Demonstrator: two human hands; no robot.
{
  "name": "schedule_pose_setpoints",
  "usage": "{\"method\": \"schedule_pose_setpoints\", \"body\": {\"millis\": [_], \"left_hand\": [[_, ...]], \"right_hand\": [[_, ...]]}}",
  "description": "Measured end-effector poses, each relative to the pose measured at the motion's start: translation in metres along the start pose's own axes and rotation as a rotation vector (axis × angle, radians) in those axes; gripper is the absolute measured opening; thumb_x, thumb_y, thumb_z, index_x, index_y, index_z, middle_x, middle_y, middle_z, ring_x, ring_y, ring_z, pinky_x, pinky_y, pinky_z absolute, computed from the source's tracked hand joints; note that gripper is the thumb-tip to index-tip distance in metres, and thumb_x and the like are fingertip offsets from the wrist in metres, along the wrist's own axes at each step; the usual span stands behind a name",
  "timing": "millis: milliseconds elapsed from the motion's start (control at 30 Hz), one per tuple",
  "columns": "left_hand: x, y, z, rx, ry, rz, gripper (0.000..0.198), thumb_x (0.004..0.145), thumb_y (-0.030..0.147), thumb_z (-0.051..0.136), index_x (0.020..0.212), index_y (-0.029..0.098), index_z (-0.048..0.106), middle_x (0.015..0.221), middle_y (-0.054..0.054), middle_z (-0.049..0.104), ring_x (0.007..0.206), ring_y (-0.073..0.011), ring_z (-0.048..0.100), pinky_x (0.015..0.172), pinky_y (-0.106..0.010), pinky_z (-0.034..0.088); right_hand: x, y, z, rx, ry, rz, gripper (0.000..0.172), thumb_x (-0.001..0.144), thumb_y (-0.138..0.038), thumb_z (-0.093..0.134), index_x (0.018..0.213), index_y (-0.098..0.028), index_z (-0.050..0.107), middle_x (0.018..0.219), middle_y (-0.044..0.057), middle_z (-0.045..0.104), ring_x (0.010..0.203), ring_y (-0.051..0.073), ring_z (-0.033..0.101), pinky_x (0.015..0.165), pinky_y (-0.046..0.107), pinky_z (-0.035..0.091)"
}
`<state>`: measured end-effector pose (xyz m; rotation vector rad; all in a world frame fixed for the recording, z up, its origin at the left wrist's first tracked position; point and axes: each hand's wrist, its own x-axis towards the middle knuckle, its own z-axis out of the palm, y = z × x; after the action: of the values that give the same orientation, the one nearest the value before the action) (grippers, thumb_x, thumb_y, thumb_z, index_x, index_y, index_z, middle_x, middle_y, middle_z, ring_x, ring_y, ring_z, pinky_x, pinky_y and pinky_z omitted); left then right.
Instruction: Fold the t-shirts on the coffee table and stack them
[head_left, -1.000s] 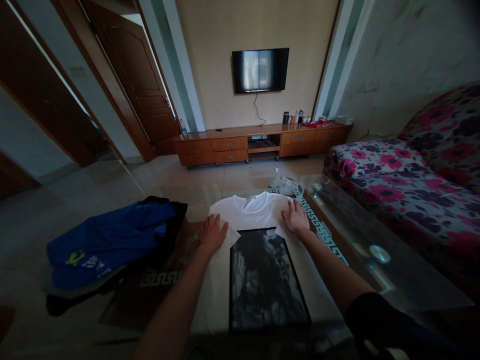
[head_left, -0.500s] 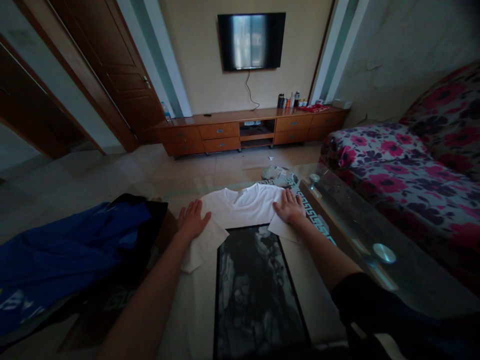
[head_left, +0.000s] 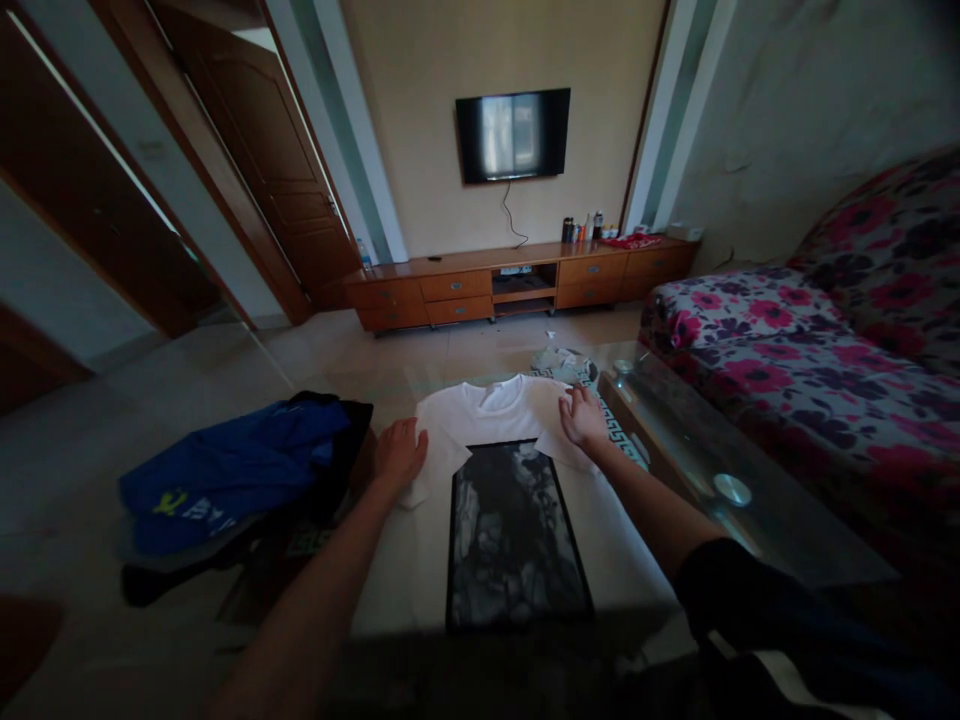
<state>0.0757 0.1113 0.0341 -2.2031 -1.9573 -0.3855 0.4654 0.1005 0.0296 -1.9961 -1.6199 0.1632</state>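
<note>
A white T-shirt (head_left: 517, 405) with a large dark printed picture (head_left: 514, 535) lies spread on a glass table, its neckline facing away from me. Its short sleeves are turned inward over the front. My left hand (head_left: 403, 455) is at the shirt's left shoulder, fingers loosely bent and thumb apart, nothing seen in it. Over at the right shoulder, my right hand (head_left: 583, 418) is open with slightly curled fingers at the fabric's edge. Whether the fingertips touch the cloth is hard to tell.
Blue and black clothes (head_left: 240, 470) are heaped on the table's left side. The glass tabletop (head_left: 787, 530) reaches right toward a flowered sofa (head_left: 765, 340). Beyond stands a low wooden cabinet (head_left: 457, 290) with bottles and cans (head_left: 581, 230), under a wall television (head_left: 514, 135).
My view has tilted up and drawn back a little. Both hands have gone from lying flat on the shirt's shoulders to more bent fingers near its outer edges.
</note>
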Motion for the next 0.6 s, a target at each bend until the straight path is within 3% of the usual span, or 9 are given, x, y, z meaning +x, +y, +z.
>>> {"method": "schedule_pose_setpoints", "body": {"millis": [100,167,233,267,333,433,533,600], "left_hand": [[-0.036,-0.007,-0.024,-0.1,-0.024,-0.033,0.032,0.092,0.033,0.044,0.114,0.018,0.063,0.117,-0.013,0.067,0.112,-0.0262,0.06,0.097,-0.037,0.045],[-0.062,-0.011,-0.04,-0.263,-0.06,-0.059,0.024,0.089,0.032,0.046,0.099,0.02,0.064,0.102,-0.009,0.069,0.098,-0.0227,0.063,0.088,-0.034,0.047],[-0.087,-0.016,-0.057,-0.512,-0.189,-0.109,0.02,0.086,0.035,0.048,0.086,0.02,0.062,0.082,-0.005,0.067,0.078,-0.0189,0.062,0.075,-0.03,0.047],[-0.1,-0.019,-0.065,-0.631,-0.275,-0.139,0.022,0.084,0.038,0.049,0.081,0.02,0.061,0.072,-0.003,0.063,0.069,-0.0174,0.06,0.068,-0.029,0.046],[-0.126,-0.028,-0.083,-0.849,-0.498,-0.172,0.028,0.08,0.046,0.051,0.074,0.019,0.059,0.058,0.001,0.055,0.055,-0.0154,0.054,0.058,-0.027,0.043],[-0.165,-0.048,-0.103,-1.095,-0.962,-0.118,0.035,0.076,0.052,0.06,0.072,0.017,0.063,0.055,0.0,0.057,0.05,-0.0145,0.053,0.053,-0.026,0.042],[-0.2,-0.07,-0.108,-1.133,-1.355,-0.096,0.038,0.075,0.053,0.064,0.077,0.016,0.072,0.061,-0.005,0.066,0.053,-0.0165,0.059,0.055,-0.027,0.045],[-0.22,-0.082,-0.101,-1.055,-1.524,-0.103,0.036,0.074,0.051,0.066,0.081,0.017,0.075,0.072,-0.008,0.072,0.061,-0.0188,0.065,0.057,-0.028,0.047]], "right_hand": [[-0.028,0.003,-0.027,0.174,-0.207,0.034,0.044,0.095,-0.03,0.04,0.131,-0.009,0.057,0.133,0.021,0.059,0.122,0.028,0.058,0.107,0.039,0.041],[-0.056,0.011,-0.046,0.228,-0.326,0.032,0.037,0.094,-0.029,0.041,0.117,-0.011,0.064,0.11,0.016,0.07,0.098,0.024,0.069,0.09,0.035,0.051],[-0.088,0.024,-0.066,0.291,-0.484,0.047,0.034,0.093,-0.033,0.041,0.104,-0.013,0.067,0.085,0.01,0.072,0.071,0.019,0.069,0.069,0.03,0.054],[-0.105,0.032,-0.076,0.336,-0.584,0.054,0.034,0.092,-0.036,0.042,0.098,-0.014,0.067,0.078,0.008,0.071,0.063,0.017,0.068,0.061,0.028,0.053],[-0.139,0.05,-0.094,0.573,-0.929,0.081,0.031,0.087,-0.04,0.049,0.096,-0.015,0.067,0.075,0.005,0.07,0.06,0.015,0.066,0.054,0.023,0.049],[-0.184,0.076,-0.113,0.683,-1.298,0.123,0.027,0.076,-0.037,0.061,0.088,-0.015,0.07,0.073,0.005,0.069,0.06,0.013,0.065,0.055,0.02,0.048],[-0.219,0.099,-0.114,0.553,-1.51,0.172,0.028,0.071,-0.04,0.064,0.08,-0.015,0.071,0.077,0.007,0.07,0.062,0.013,0.064,0.051,0.019,0.046],[-0.235,0.111,-0.107,0.404,-1.528,0.232,0.03,0.069,-0.045,0.066,0.077,-0.016,0.071,0.077,0.007,0.069,0.058,0.013,0.061,0.047,0.018,0.043]]}}
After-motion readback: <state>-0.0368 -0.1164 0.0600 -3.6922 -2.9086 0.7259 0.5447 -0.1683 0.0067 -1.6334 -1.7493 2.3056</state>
